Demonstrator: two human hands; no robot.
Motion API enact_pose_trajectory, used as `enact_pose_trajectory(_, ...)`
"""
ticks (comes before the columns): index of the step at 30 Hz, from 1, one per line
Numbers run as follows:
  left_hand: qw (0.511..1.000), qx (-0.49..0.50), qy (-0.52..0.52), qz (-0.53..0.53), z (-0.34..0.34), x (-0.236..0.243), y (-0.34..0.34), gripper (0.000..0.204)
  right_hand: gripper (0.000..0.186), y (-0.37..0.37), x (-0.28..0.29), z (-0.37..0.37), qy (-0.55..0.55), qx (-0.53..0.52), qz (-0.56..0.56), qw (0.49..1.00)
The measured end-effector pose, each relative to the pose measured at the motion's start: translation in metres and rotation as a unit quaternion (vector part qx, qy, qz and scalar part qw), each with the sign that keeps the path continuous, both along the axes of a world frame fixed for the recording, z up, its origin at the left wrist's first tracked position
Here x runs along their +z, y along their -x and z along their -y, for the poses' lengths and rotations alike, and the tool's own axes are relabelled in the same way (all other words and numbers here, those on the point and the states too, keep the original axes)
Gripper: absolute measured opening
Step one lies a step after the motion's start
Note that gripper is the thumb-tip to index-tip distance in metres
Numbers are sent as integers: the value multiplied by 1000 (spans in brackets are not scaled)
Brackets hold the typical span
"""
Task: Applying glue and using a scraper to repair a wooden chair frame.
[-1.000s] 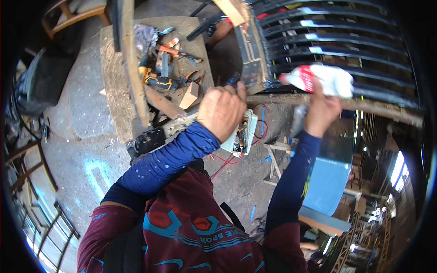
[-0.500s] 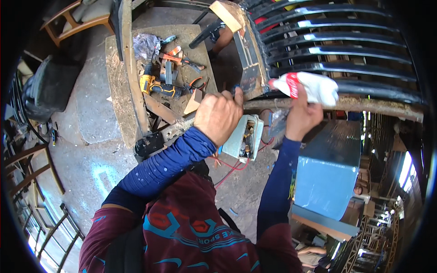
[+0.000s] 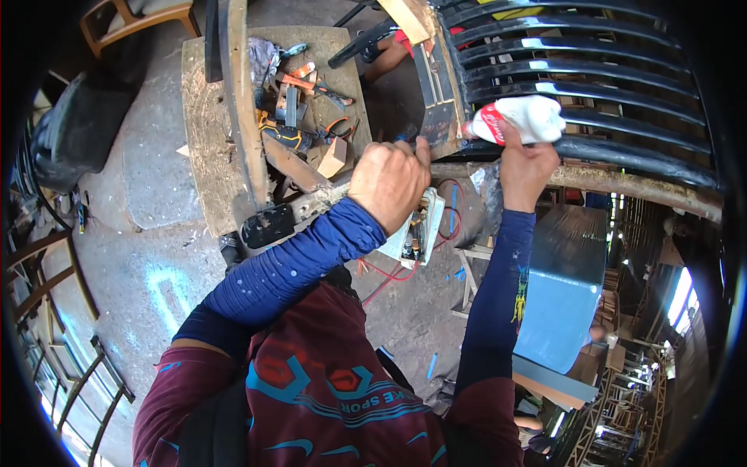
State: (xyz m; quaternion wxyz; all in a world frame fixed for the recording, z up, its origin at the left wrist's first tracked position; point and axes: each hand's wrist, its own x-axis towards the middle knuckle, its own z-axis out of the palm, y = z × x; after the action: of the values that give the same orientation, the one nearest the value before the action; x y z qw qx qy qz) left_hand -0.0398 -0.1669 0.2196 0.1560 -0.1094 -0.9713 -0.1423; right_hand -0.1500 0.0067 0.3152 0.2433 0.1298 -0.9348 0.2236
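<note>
Shifted a little lower than before, the right hand (image 3: 527, 167) grips a white plastic bottle with a red label (image 3: 517, 121) against the black curved metal bars (image 3: 591, 93), while the left hand (image 3: 389, 183), fisted, presses the rusty horizontal pipe (image 3: 622, 187) beside the cluttered wooden desk (image 3: 206, 140).

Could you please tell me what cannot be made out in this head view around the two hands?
- What the left hand grips: hidden by its own fingers.
- The white bottle's lower side: covered by the right hand.
- Small tools on the wooden bench: too small and crowded to tell apart.
</note>
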Motion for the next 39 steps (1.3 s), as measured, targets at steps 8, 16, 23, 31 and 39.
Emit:
enact_pose_trajectory(8, 999, 2, -45, -6, -2, -5, 3, 36, 24, 10, 0, -4, 91, 59, -6, 994)
enact_pose_trajectory(16, 998, -9, -63, 11, -2, -6, 3, 44, 26, 11, 22, -1, 72, 47, 16, 996)
enact_pose_trajectory(23, 999, -11, -48, 9, -1, -4, 2, 46, 26, 5, 25, -2, 61, 26, 7, 998)
enact_pose_trajectory(31, 999, -7, -35, 15, -2, -5, 2, 48, 25, 4, 26, -1, 66, 29, 12, 997)
enact_pose_trajectory(39, 1000, 17, -15, -19, -5, -9, 1, 45, 25, 0, 25, -2, 87, 39, 16, 995)
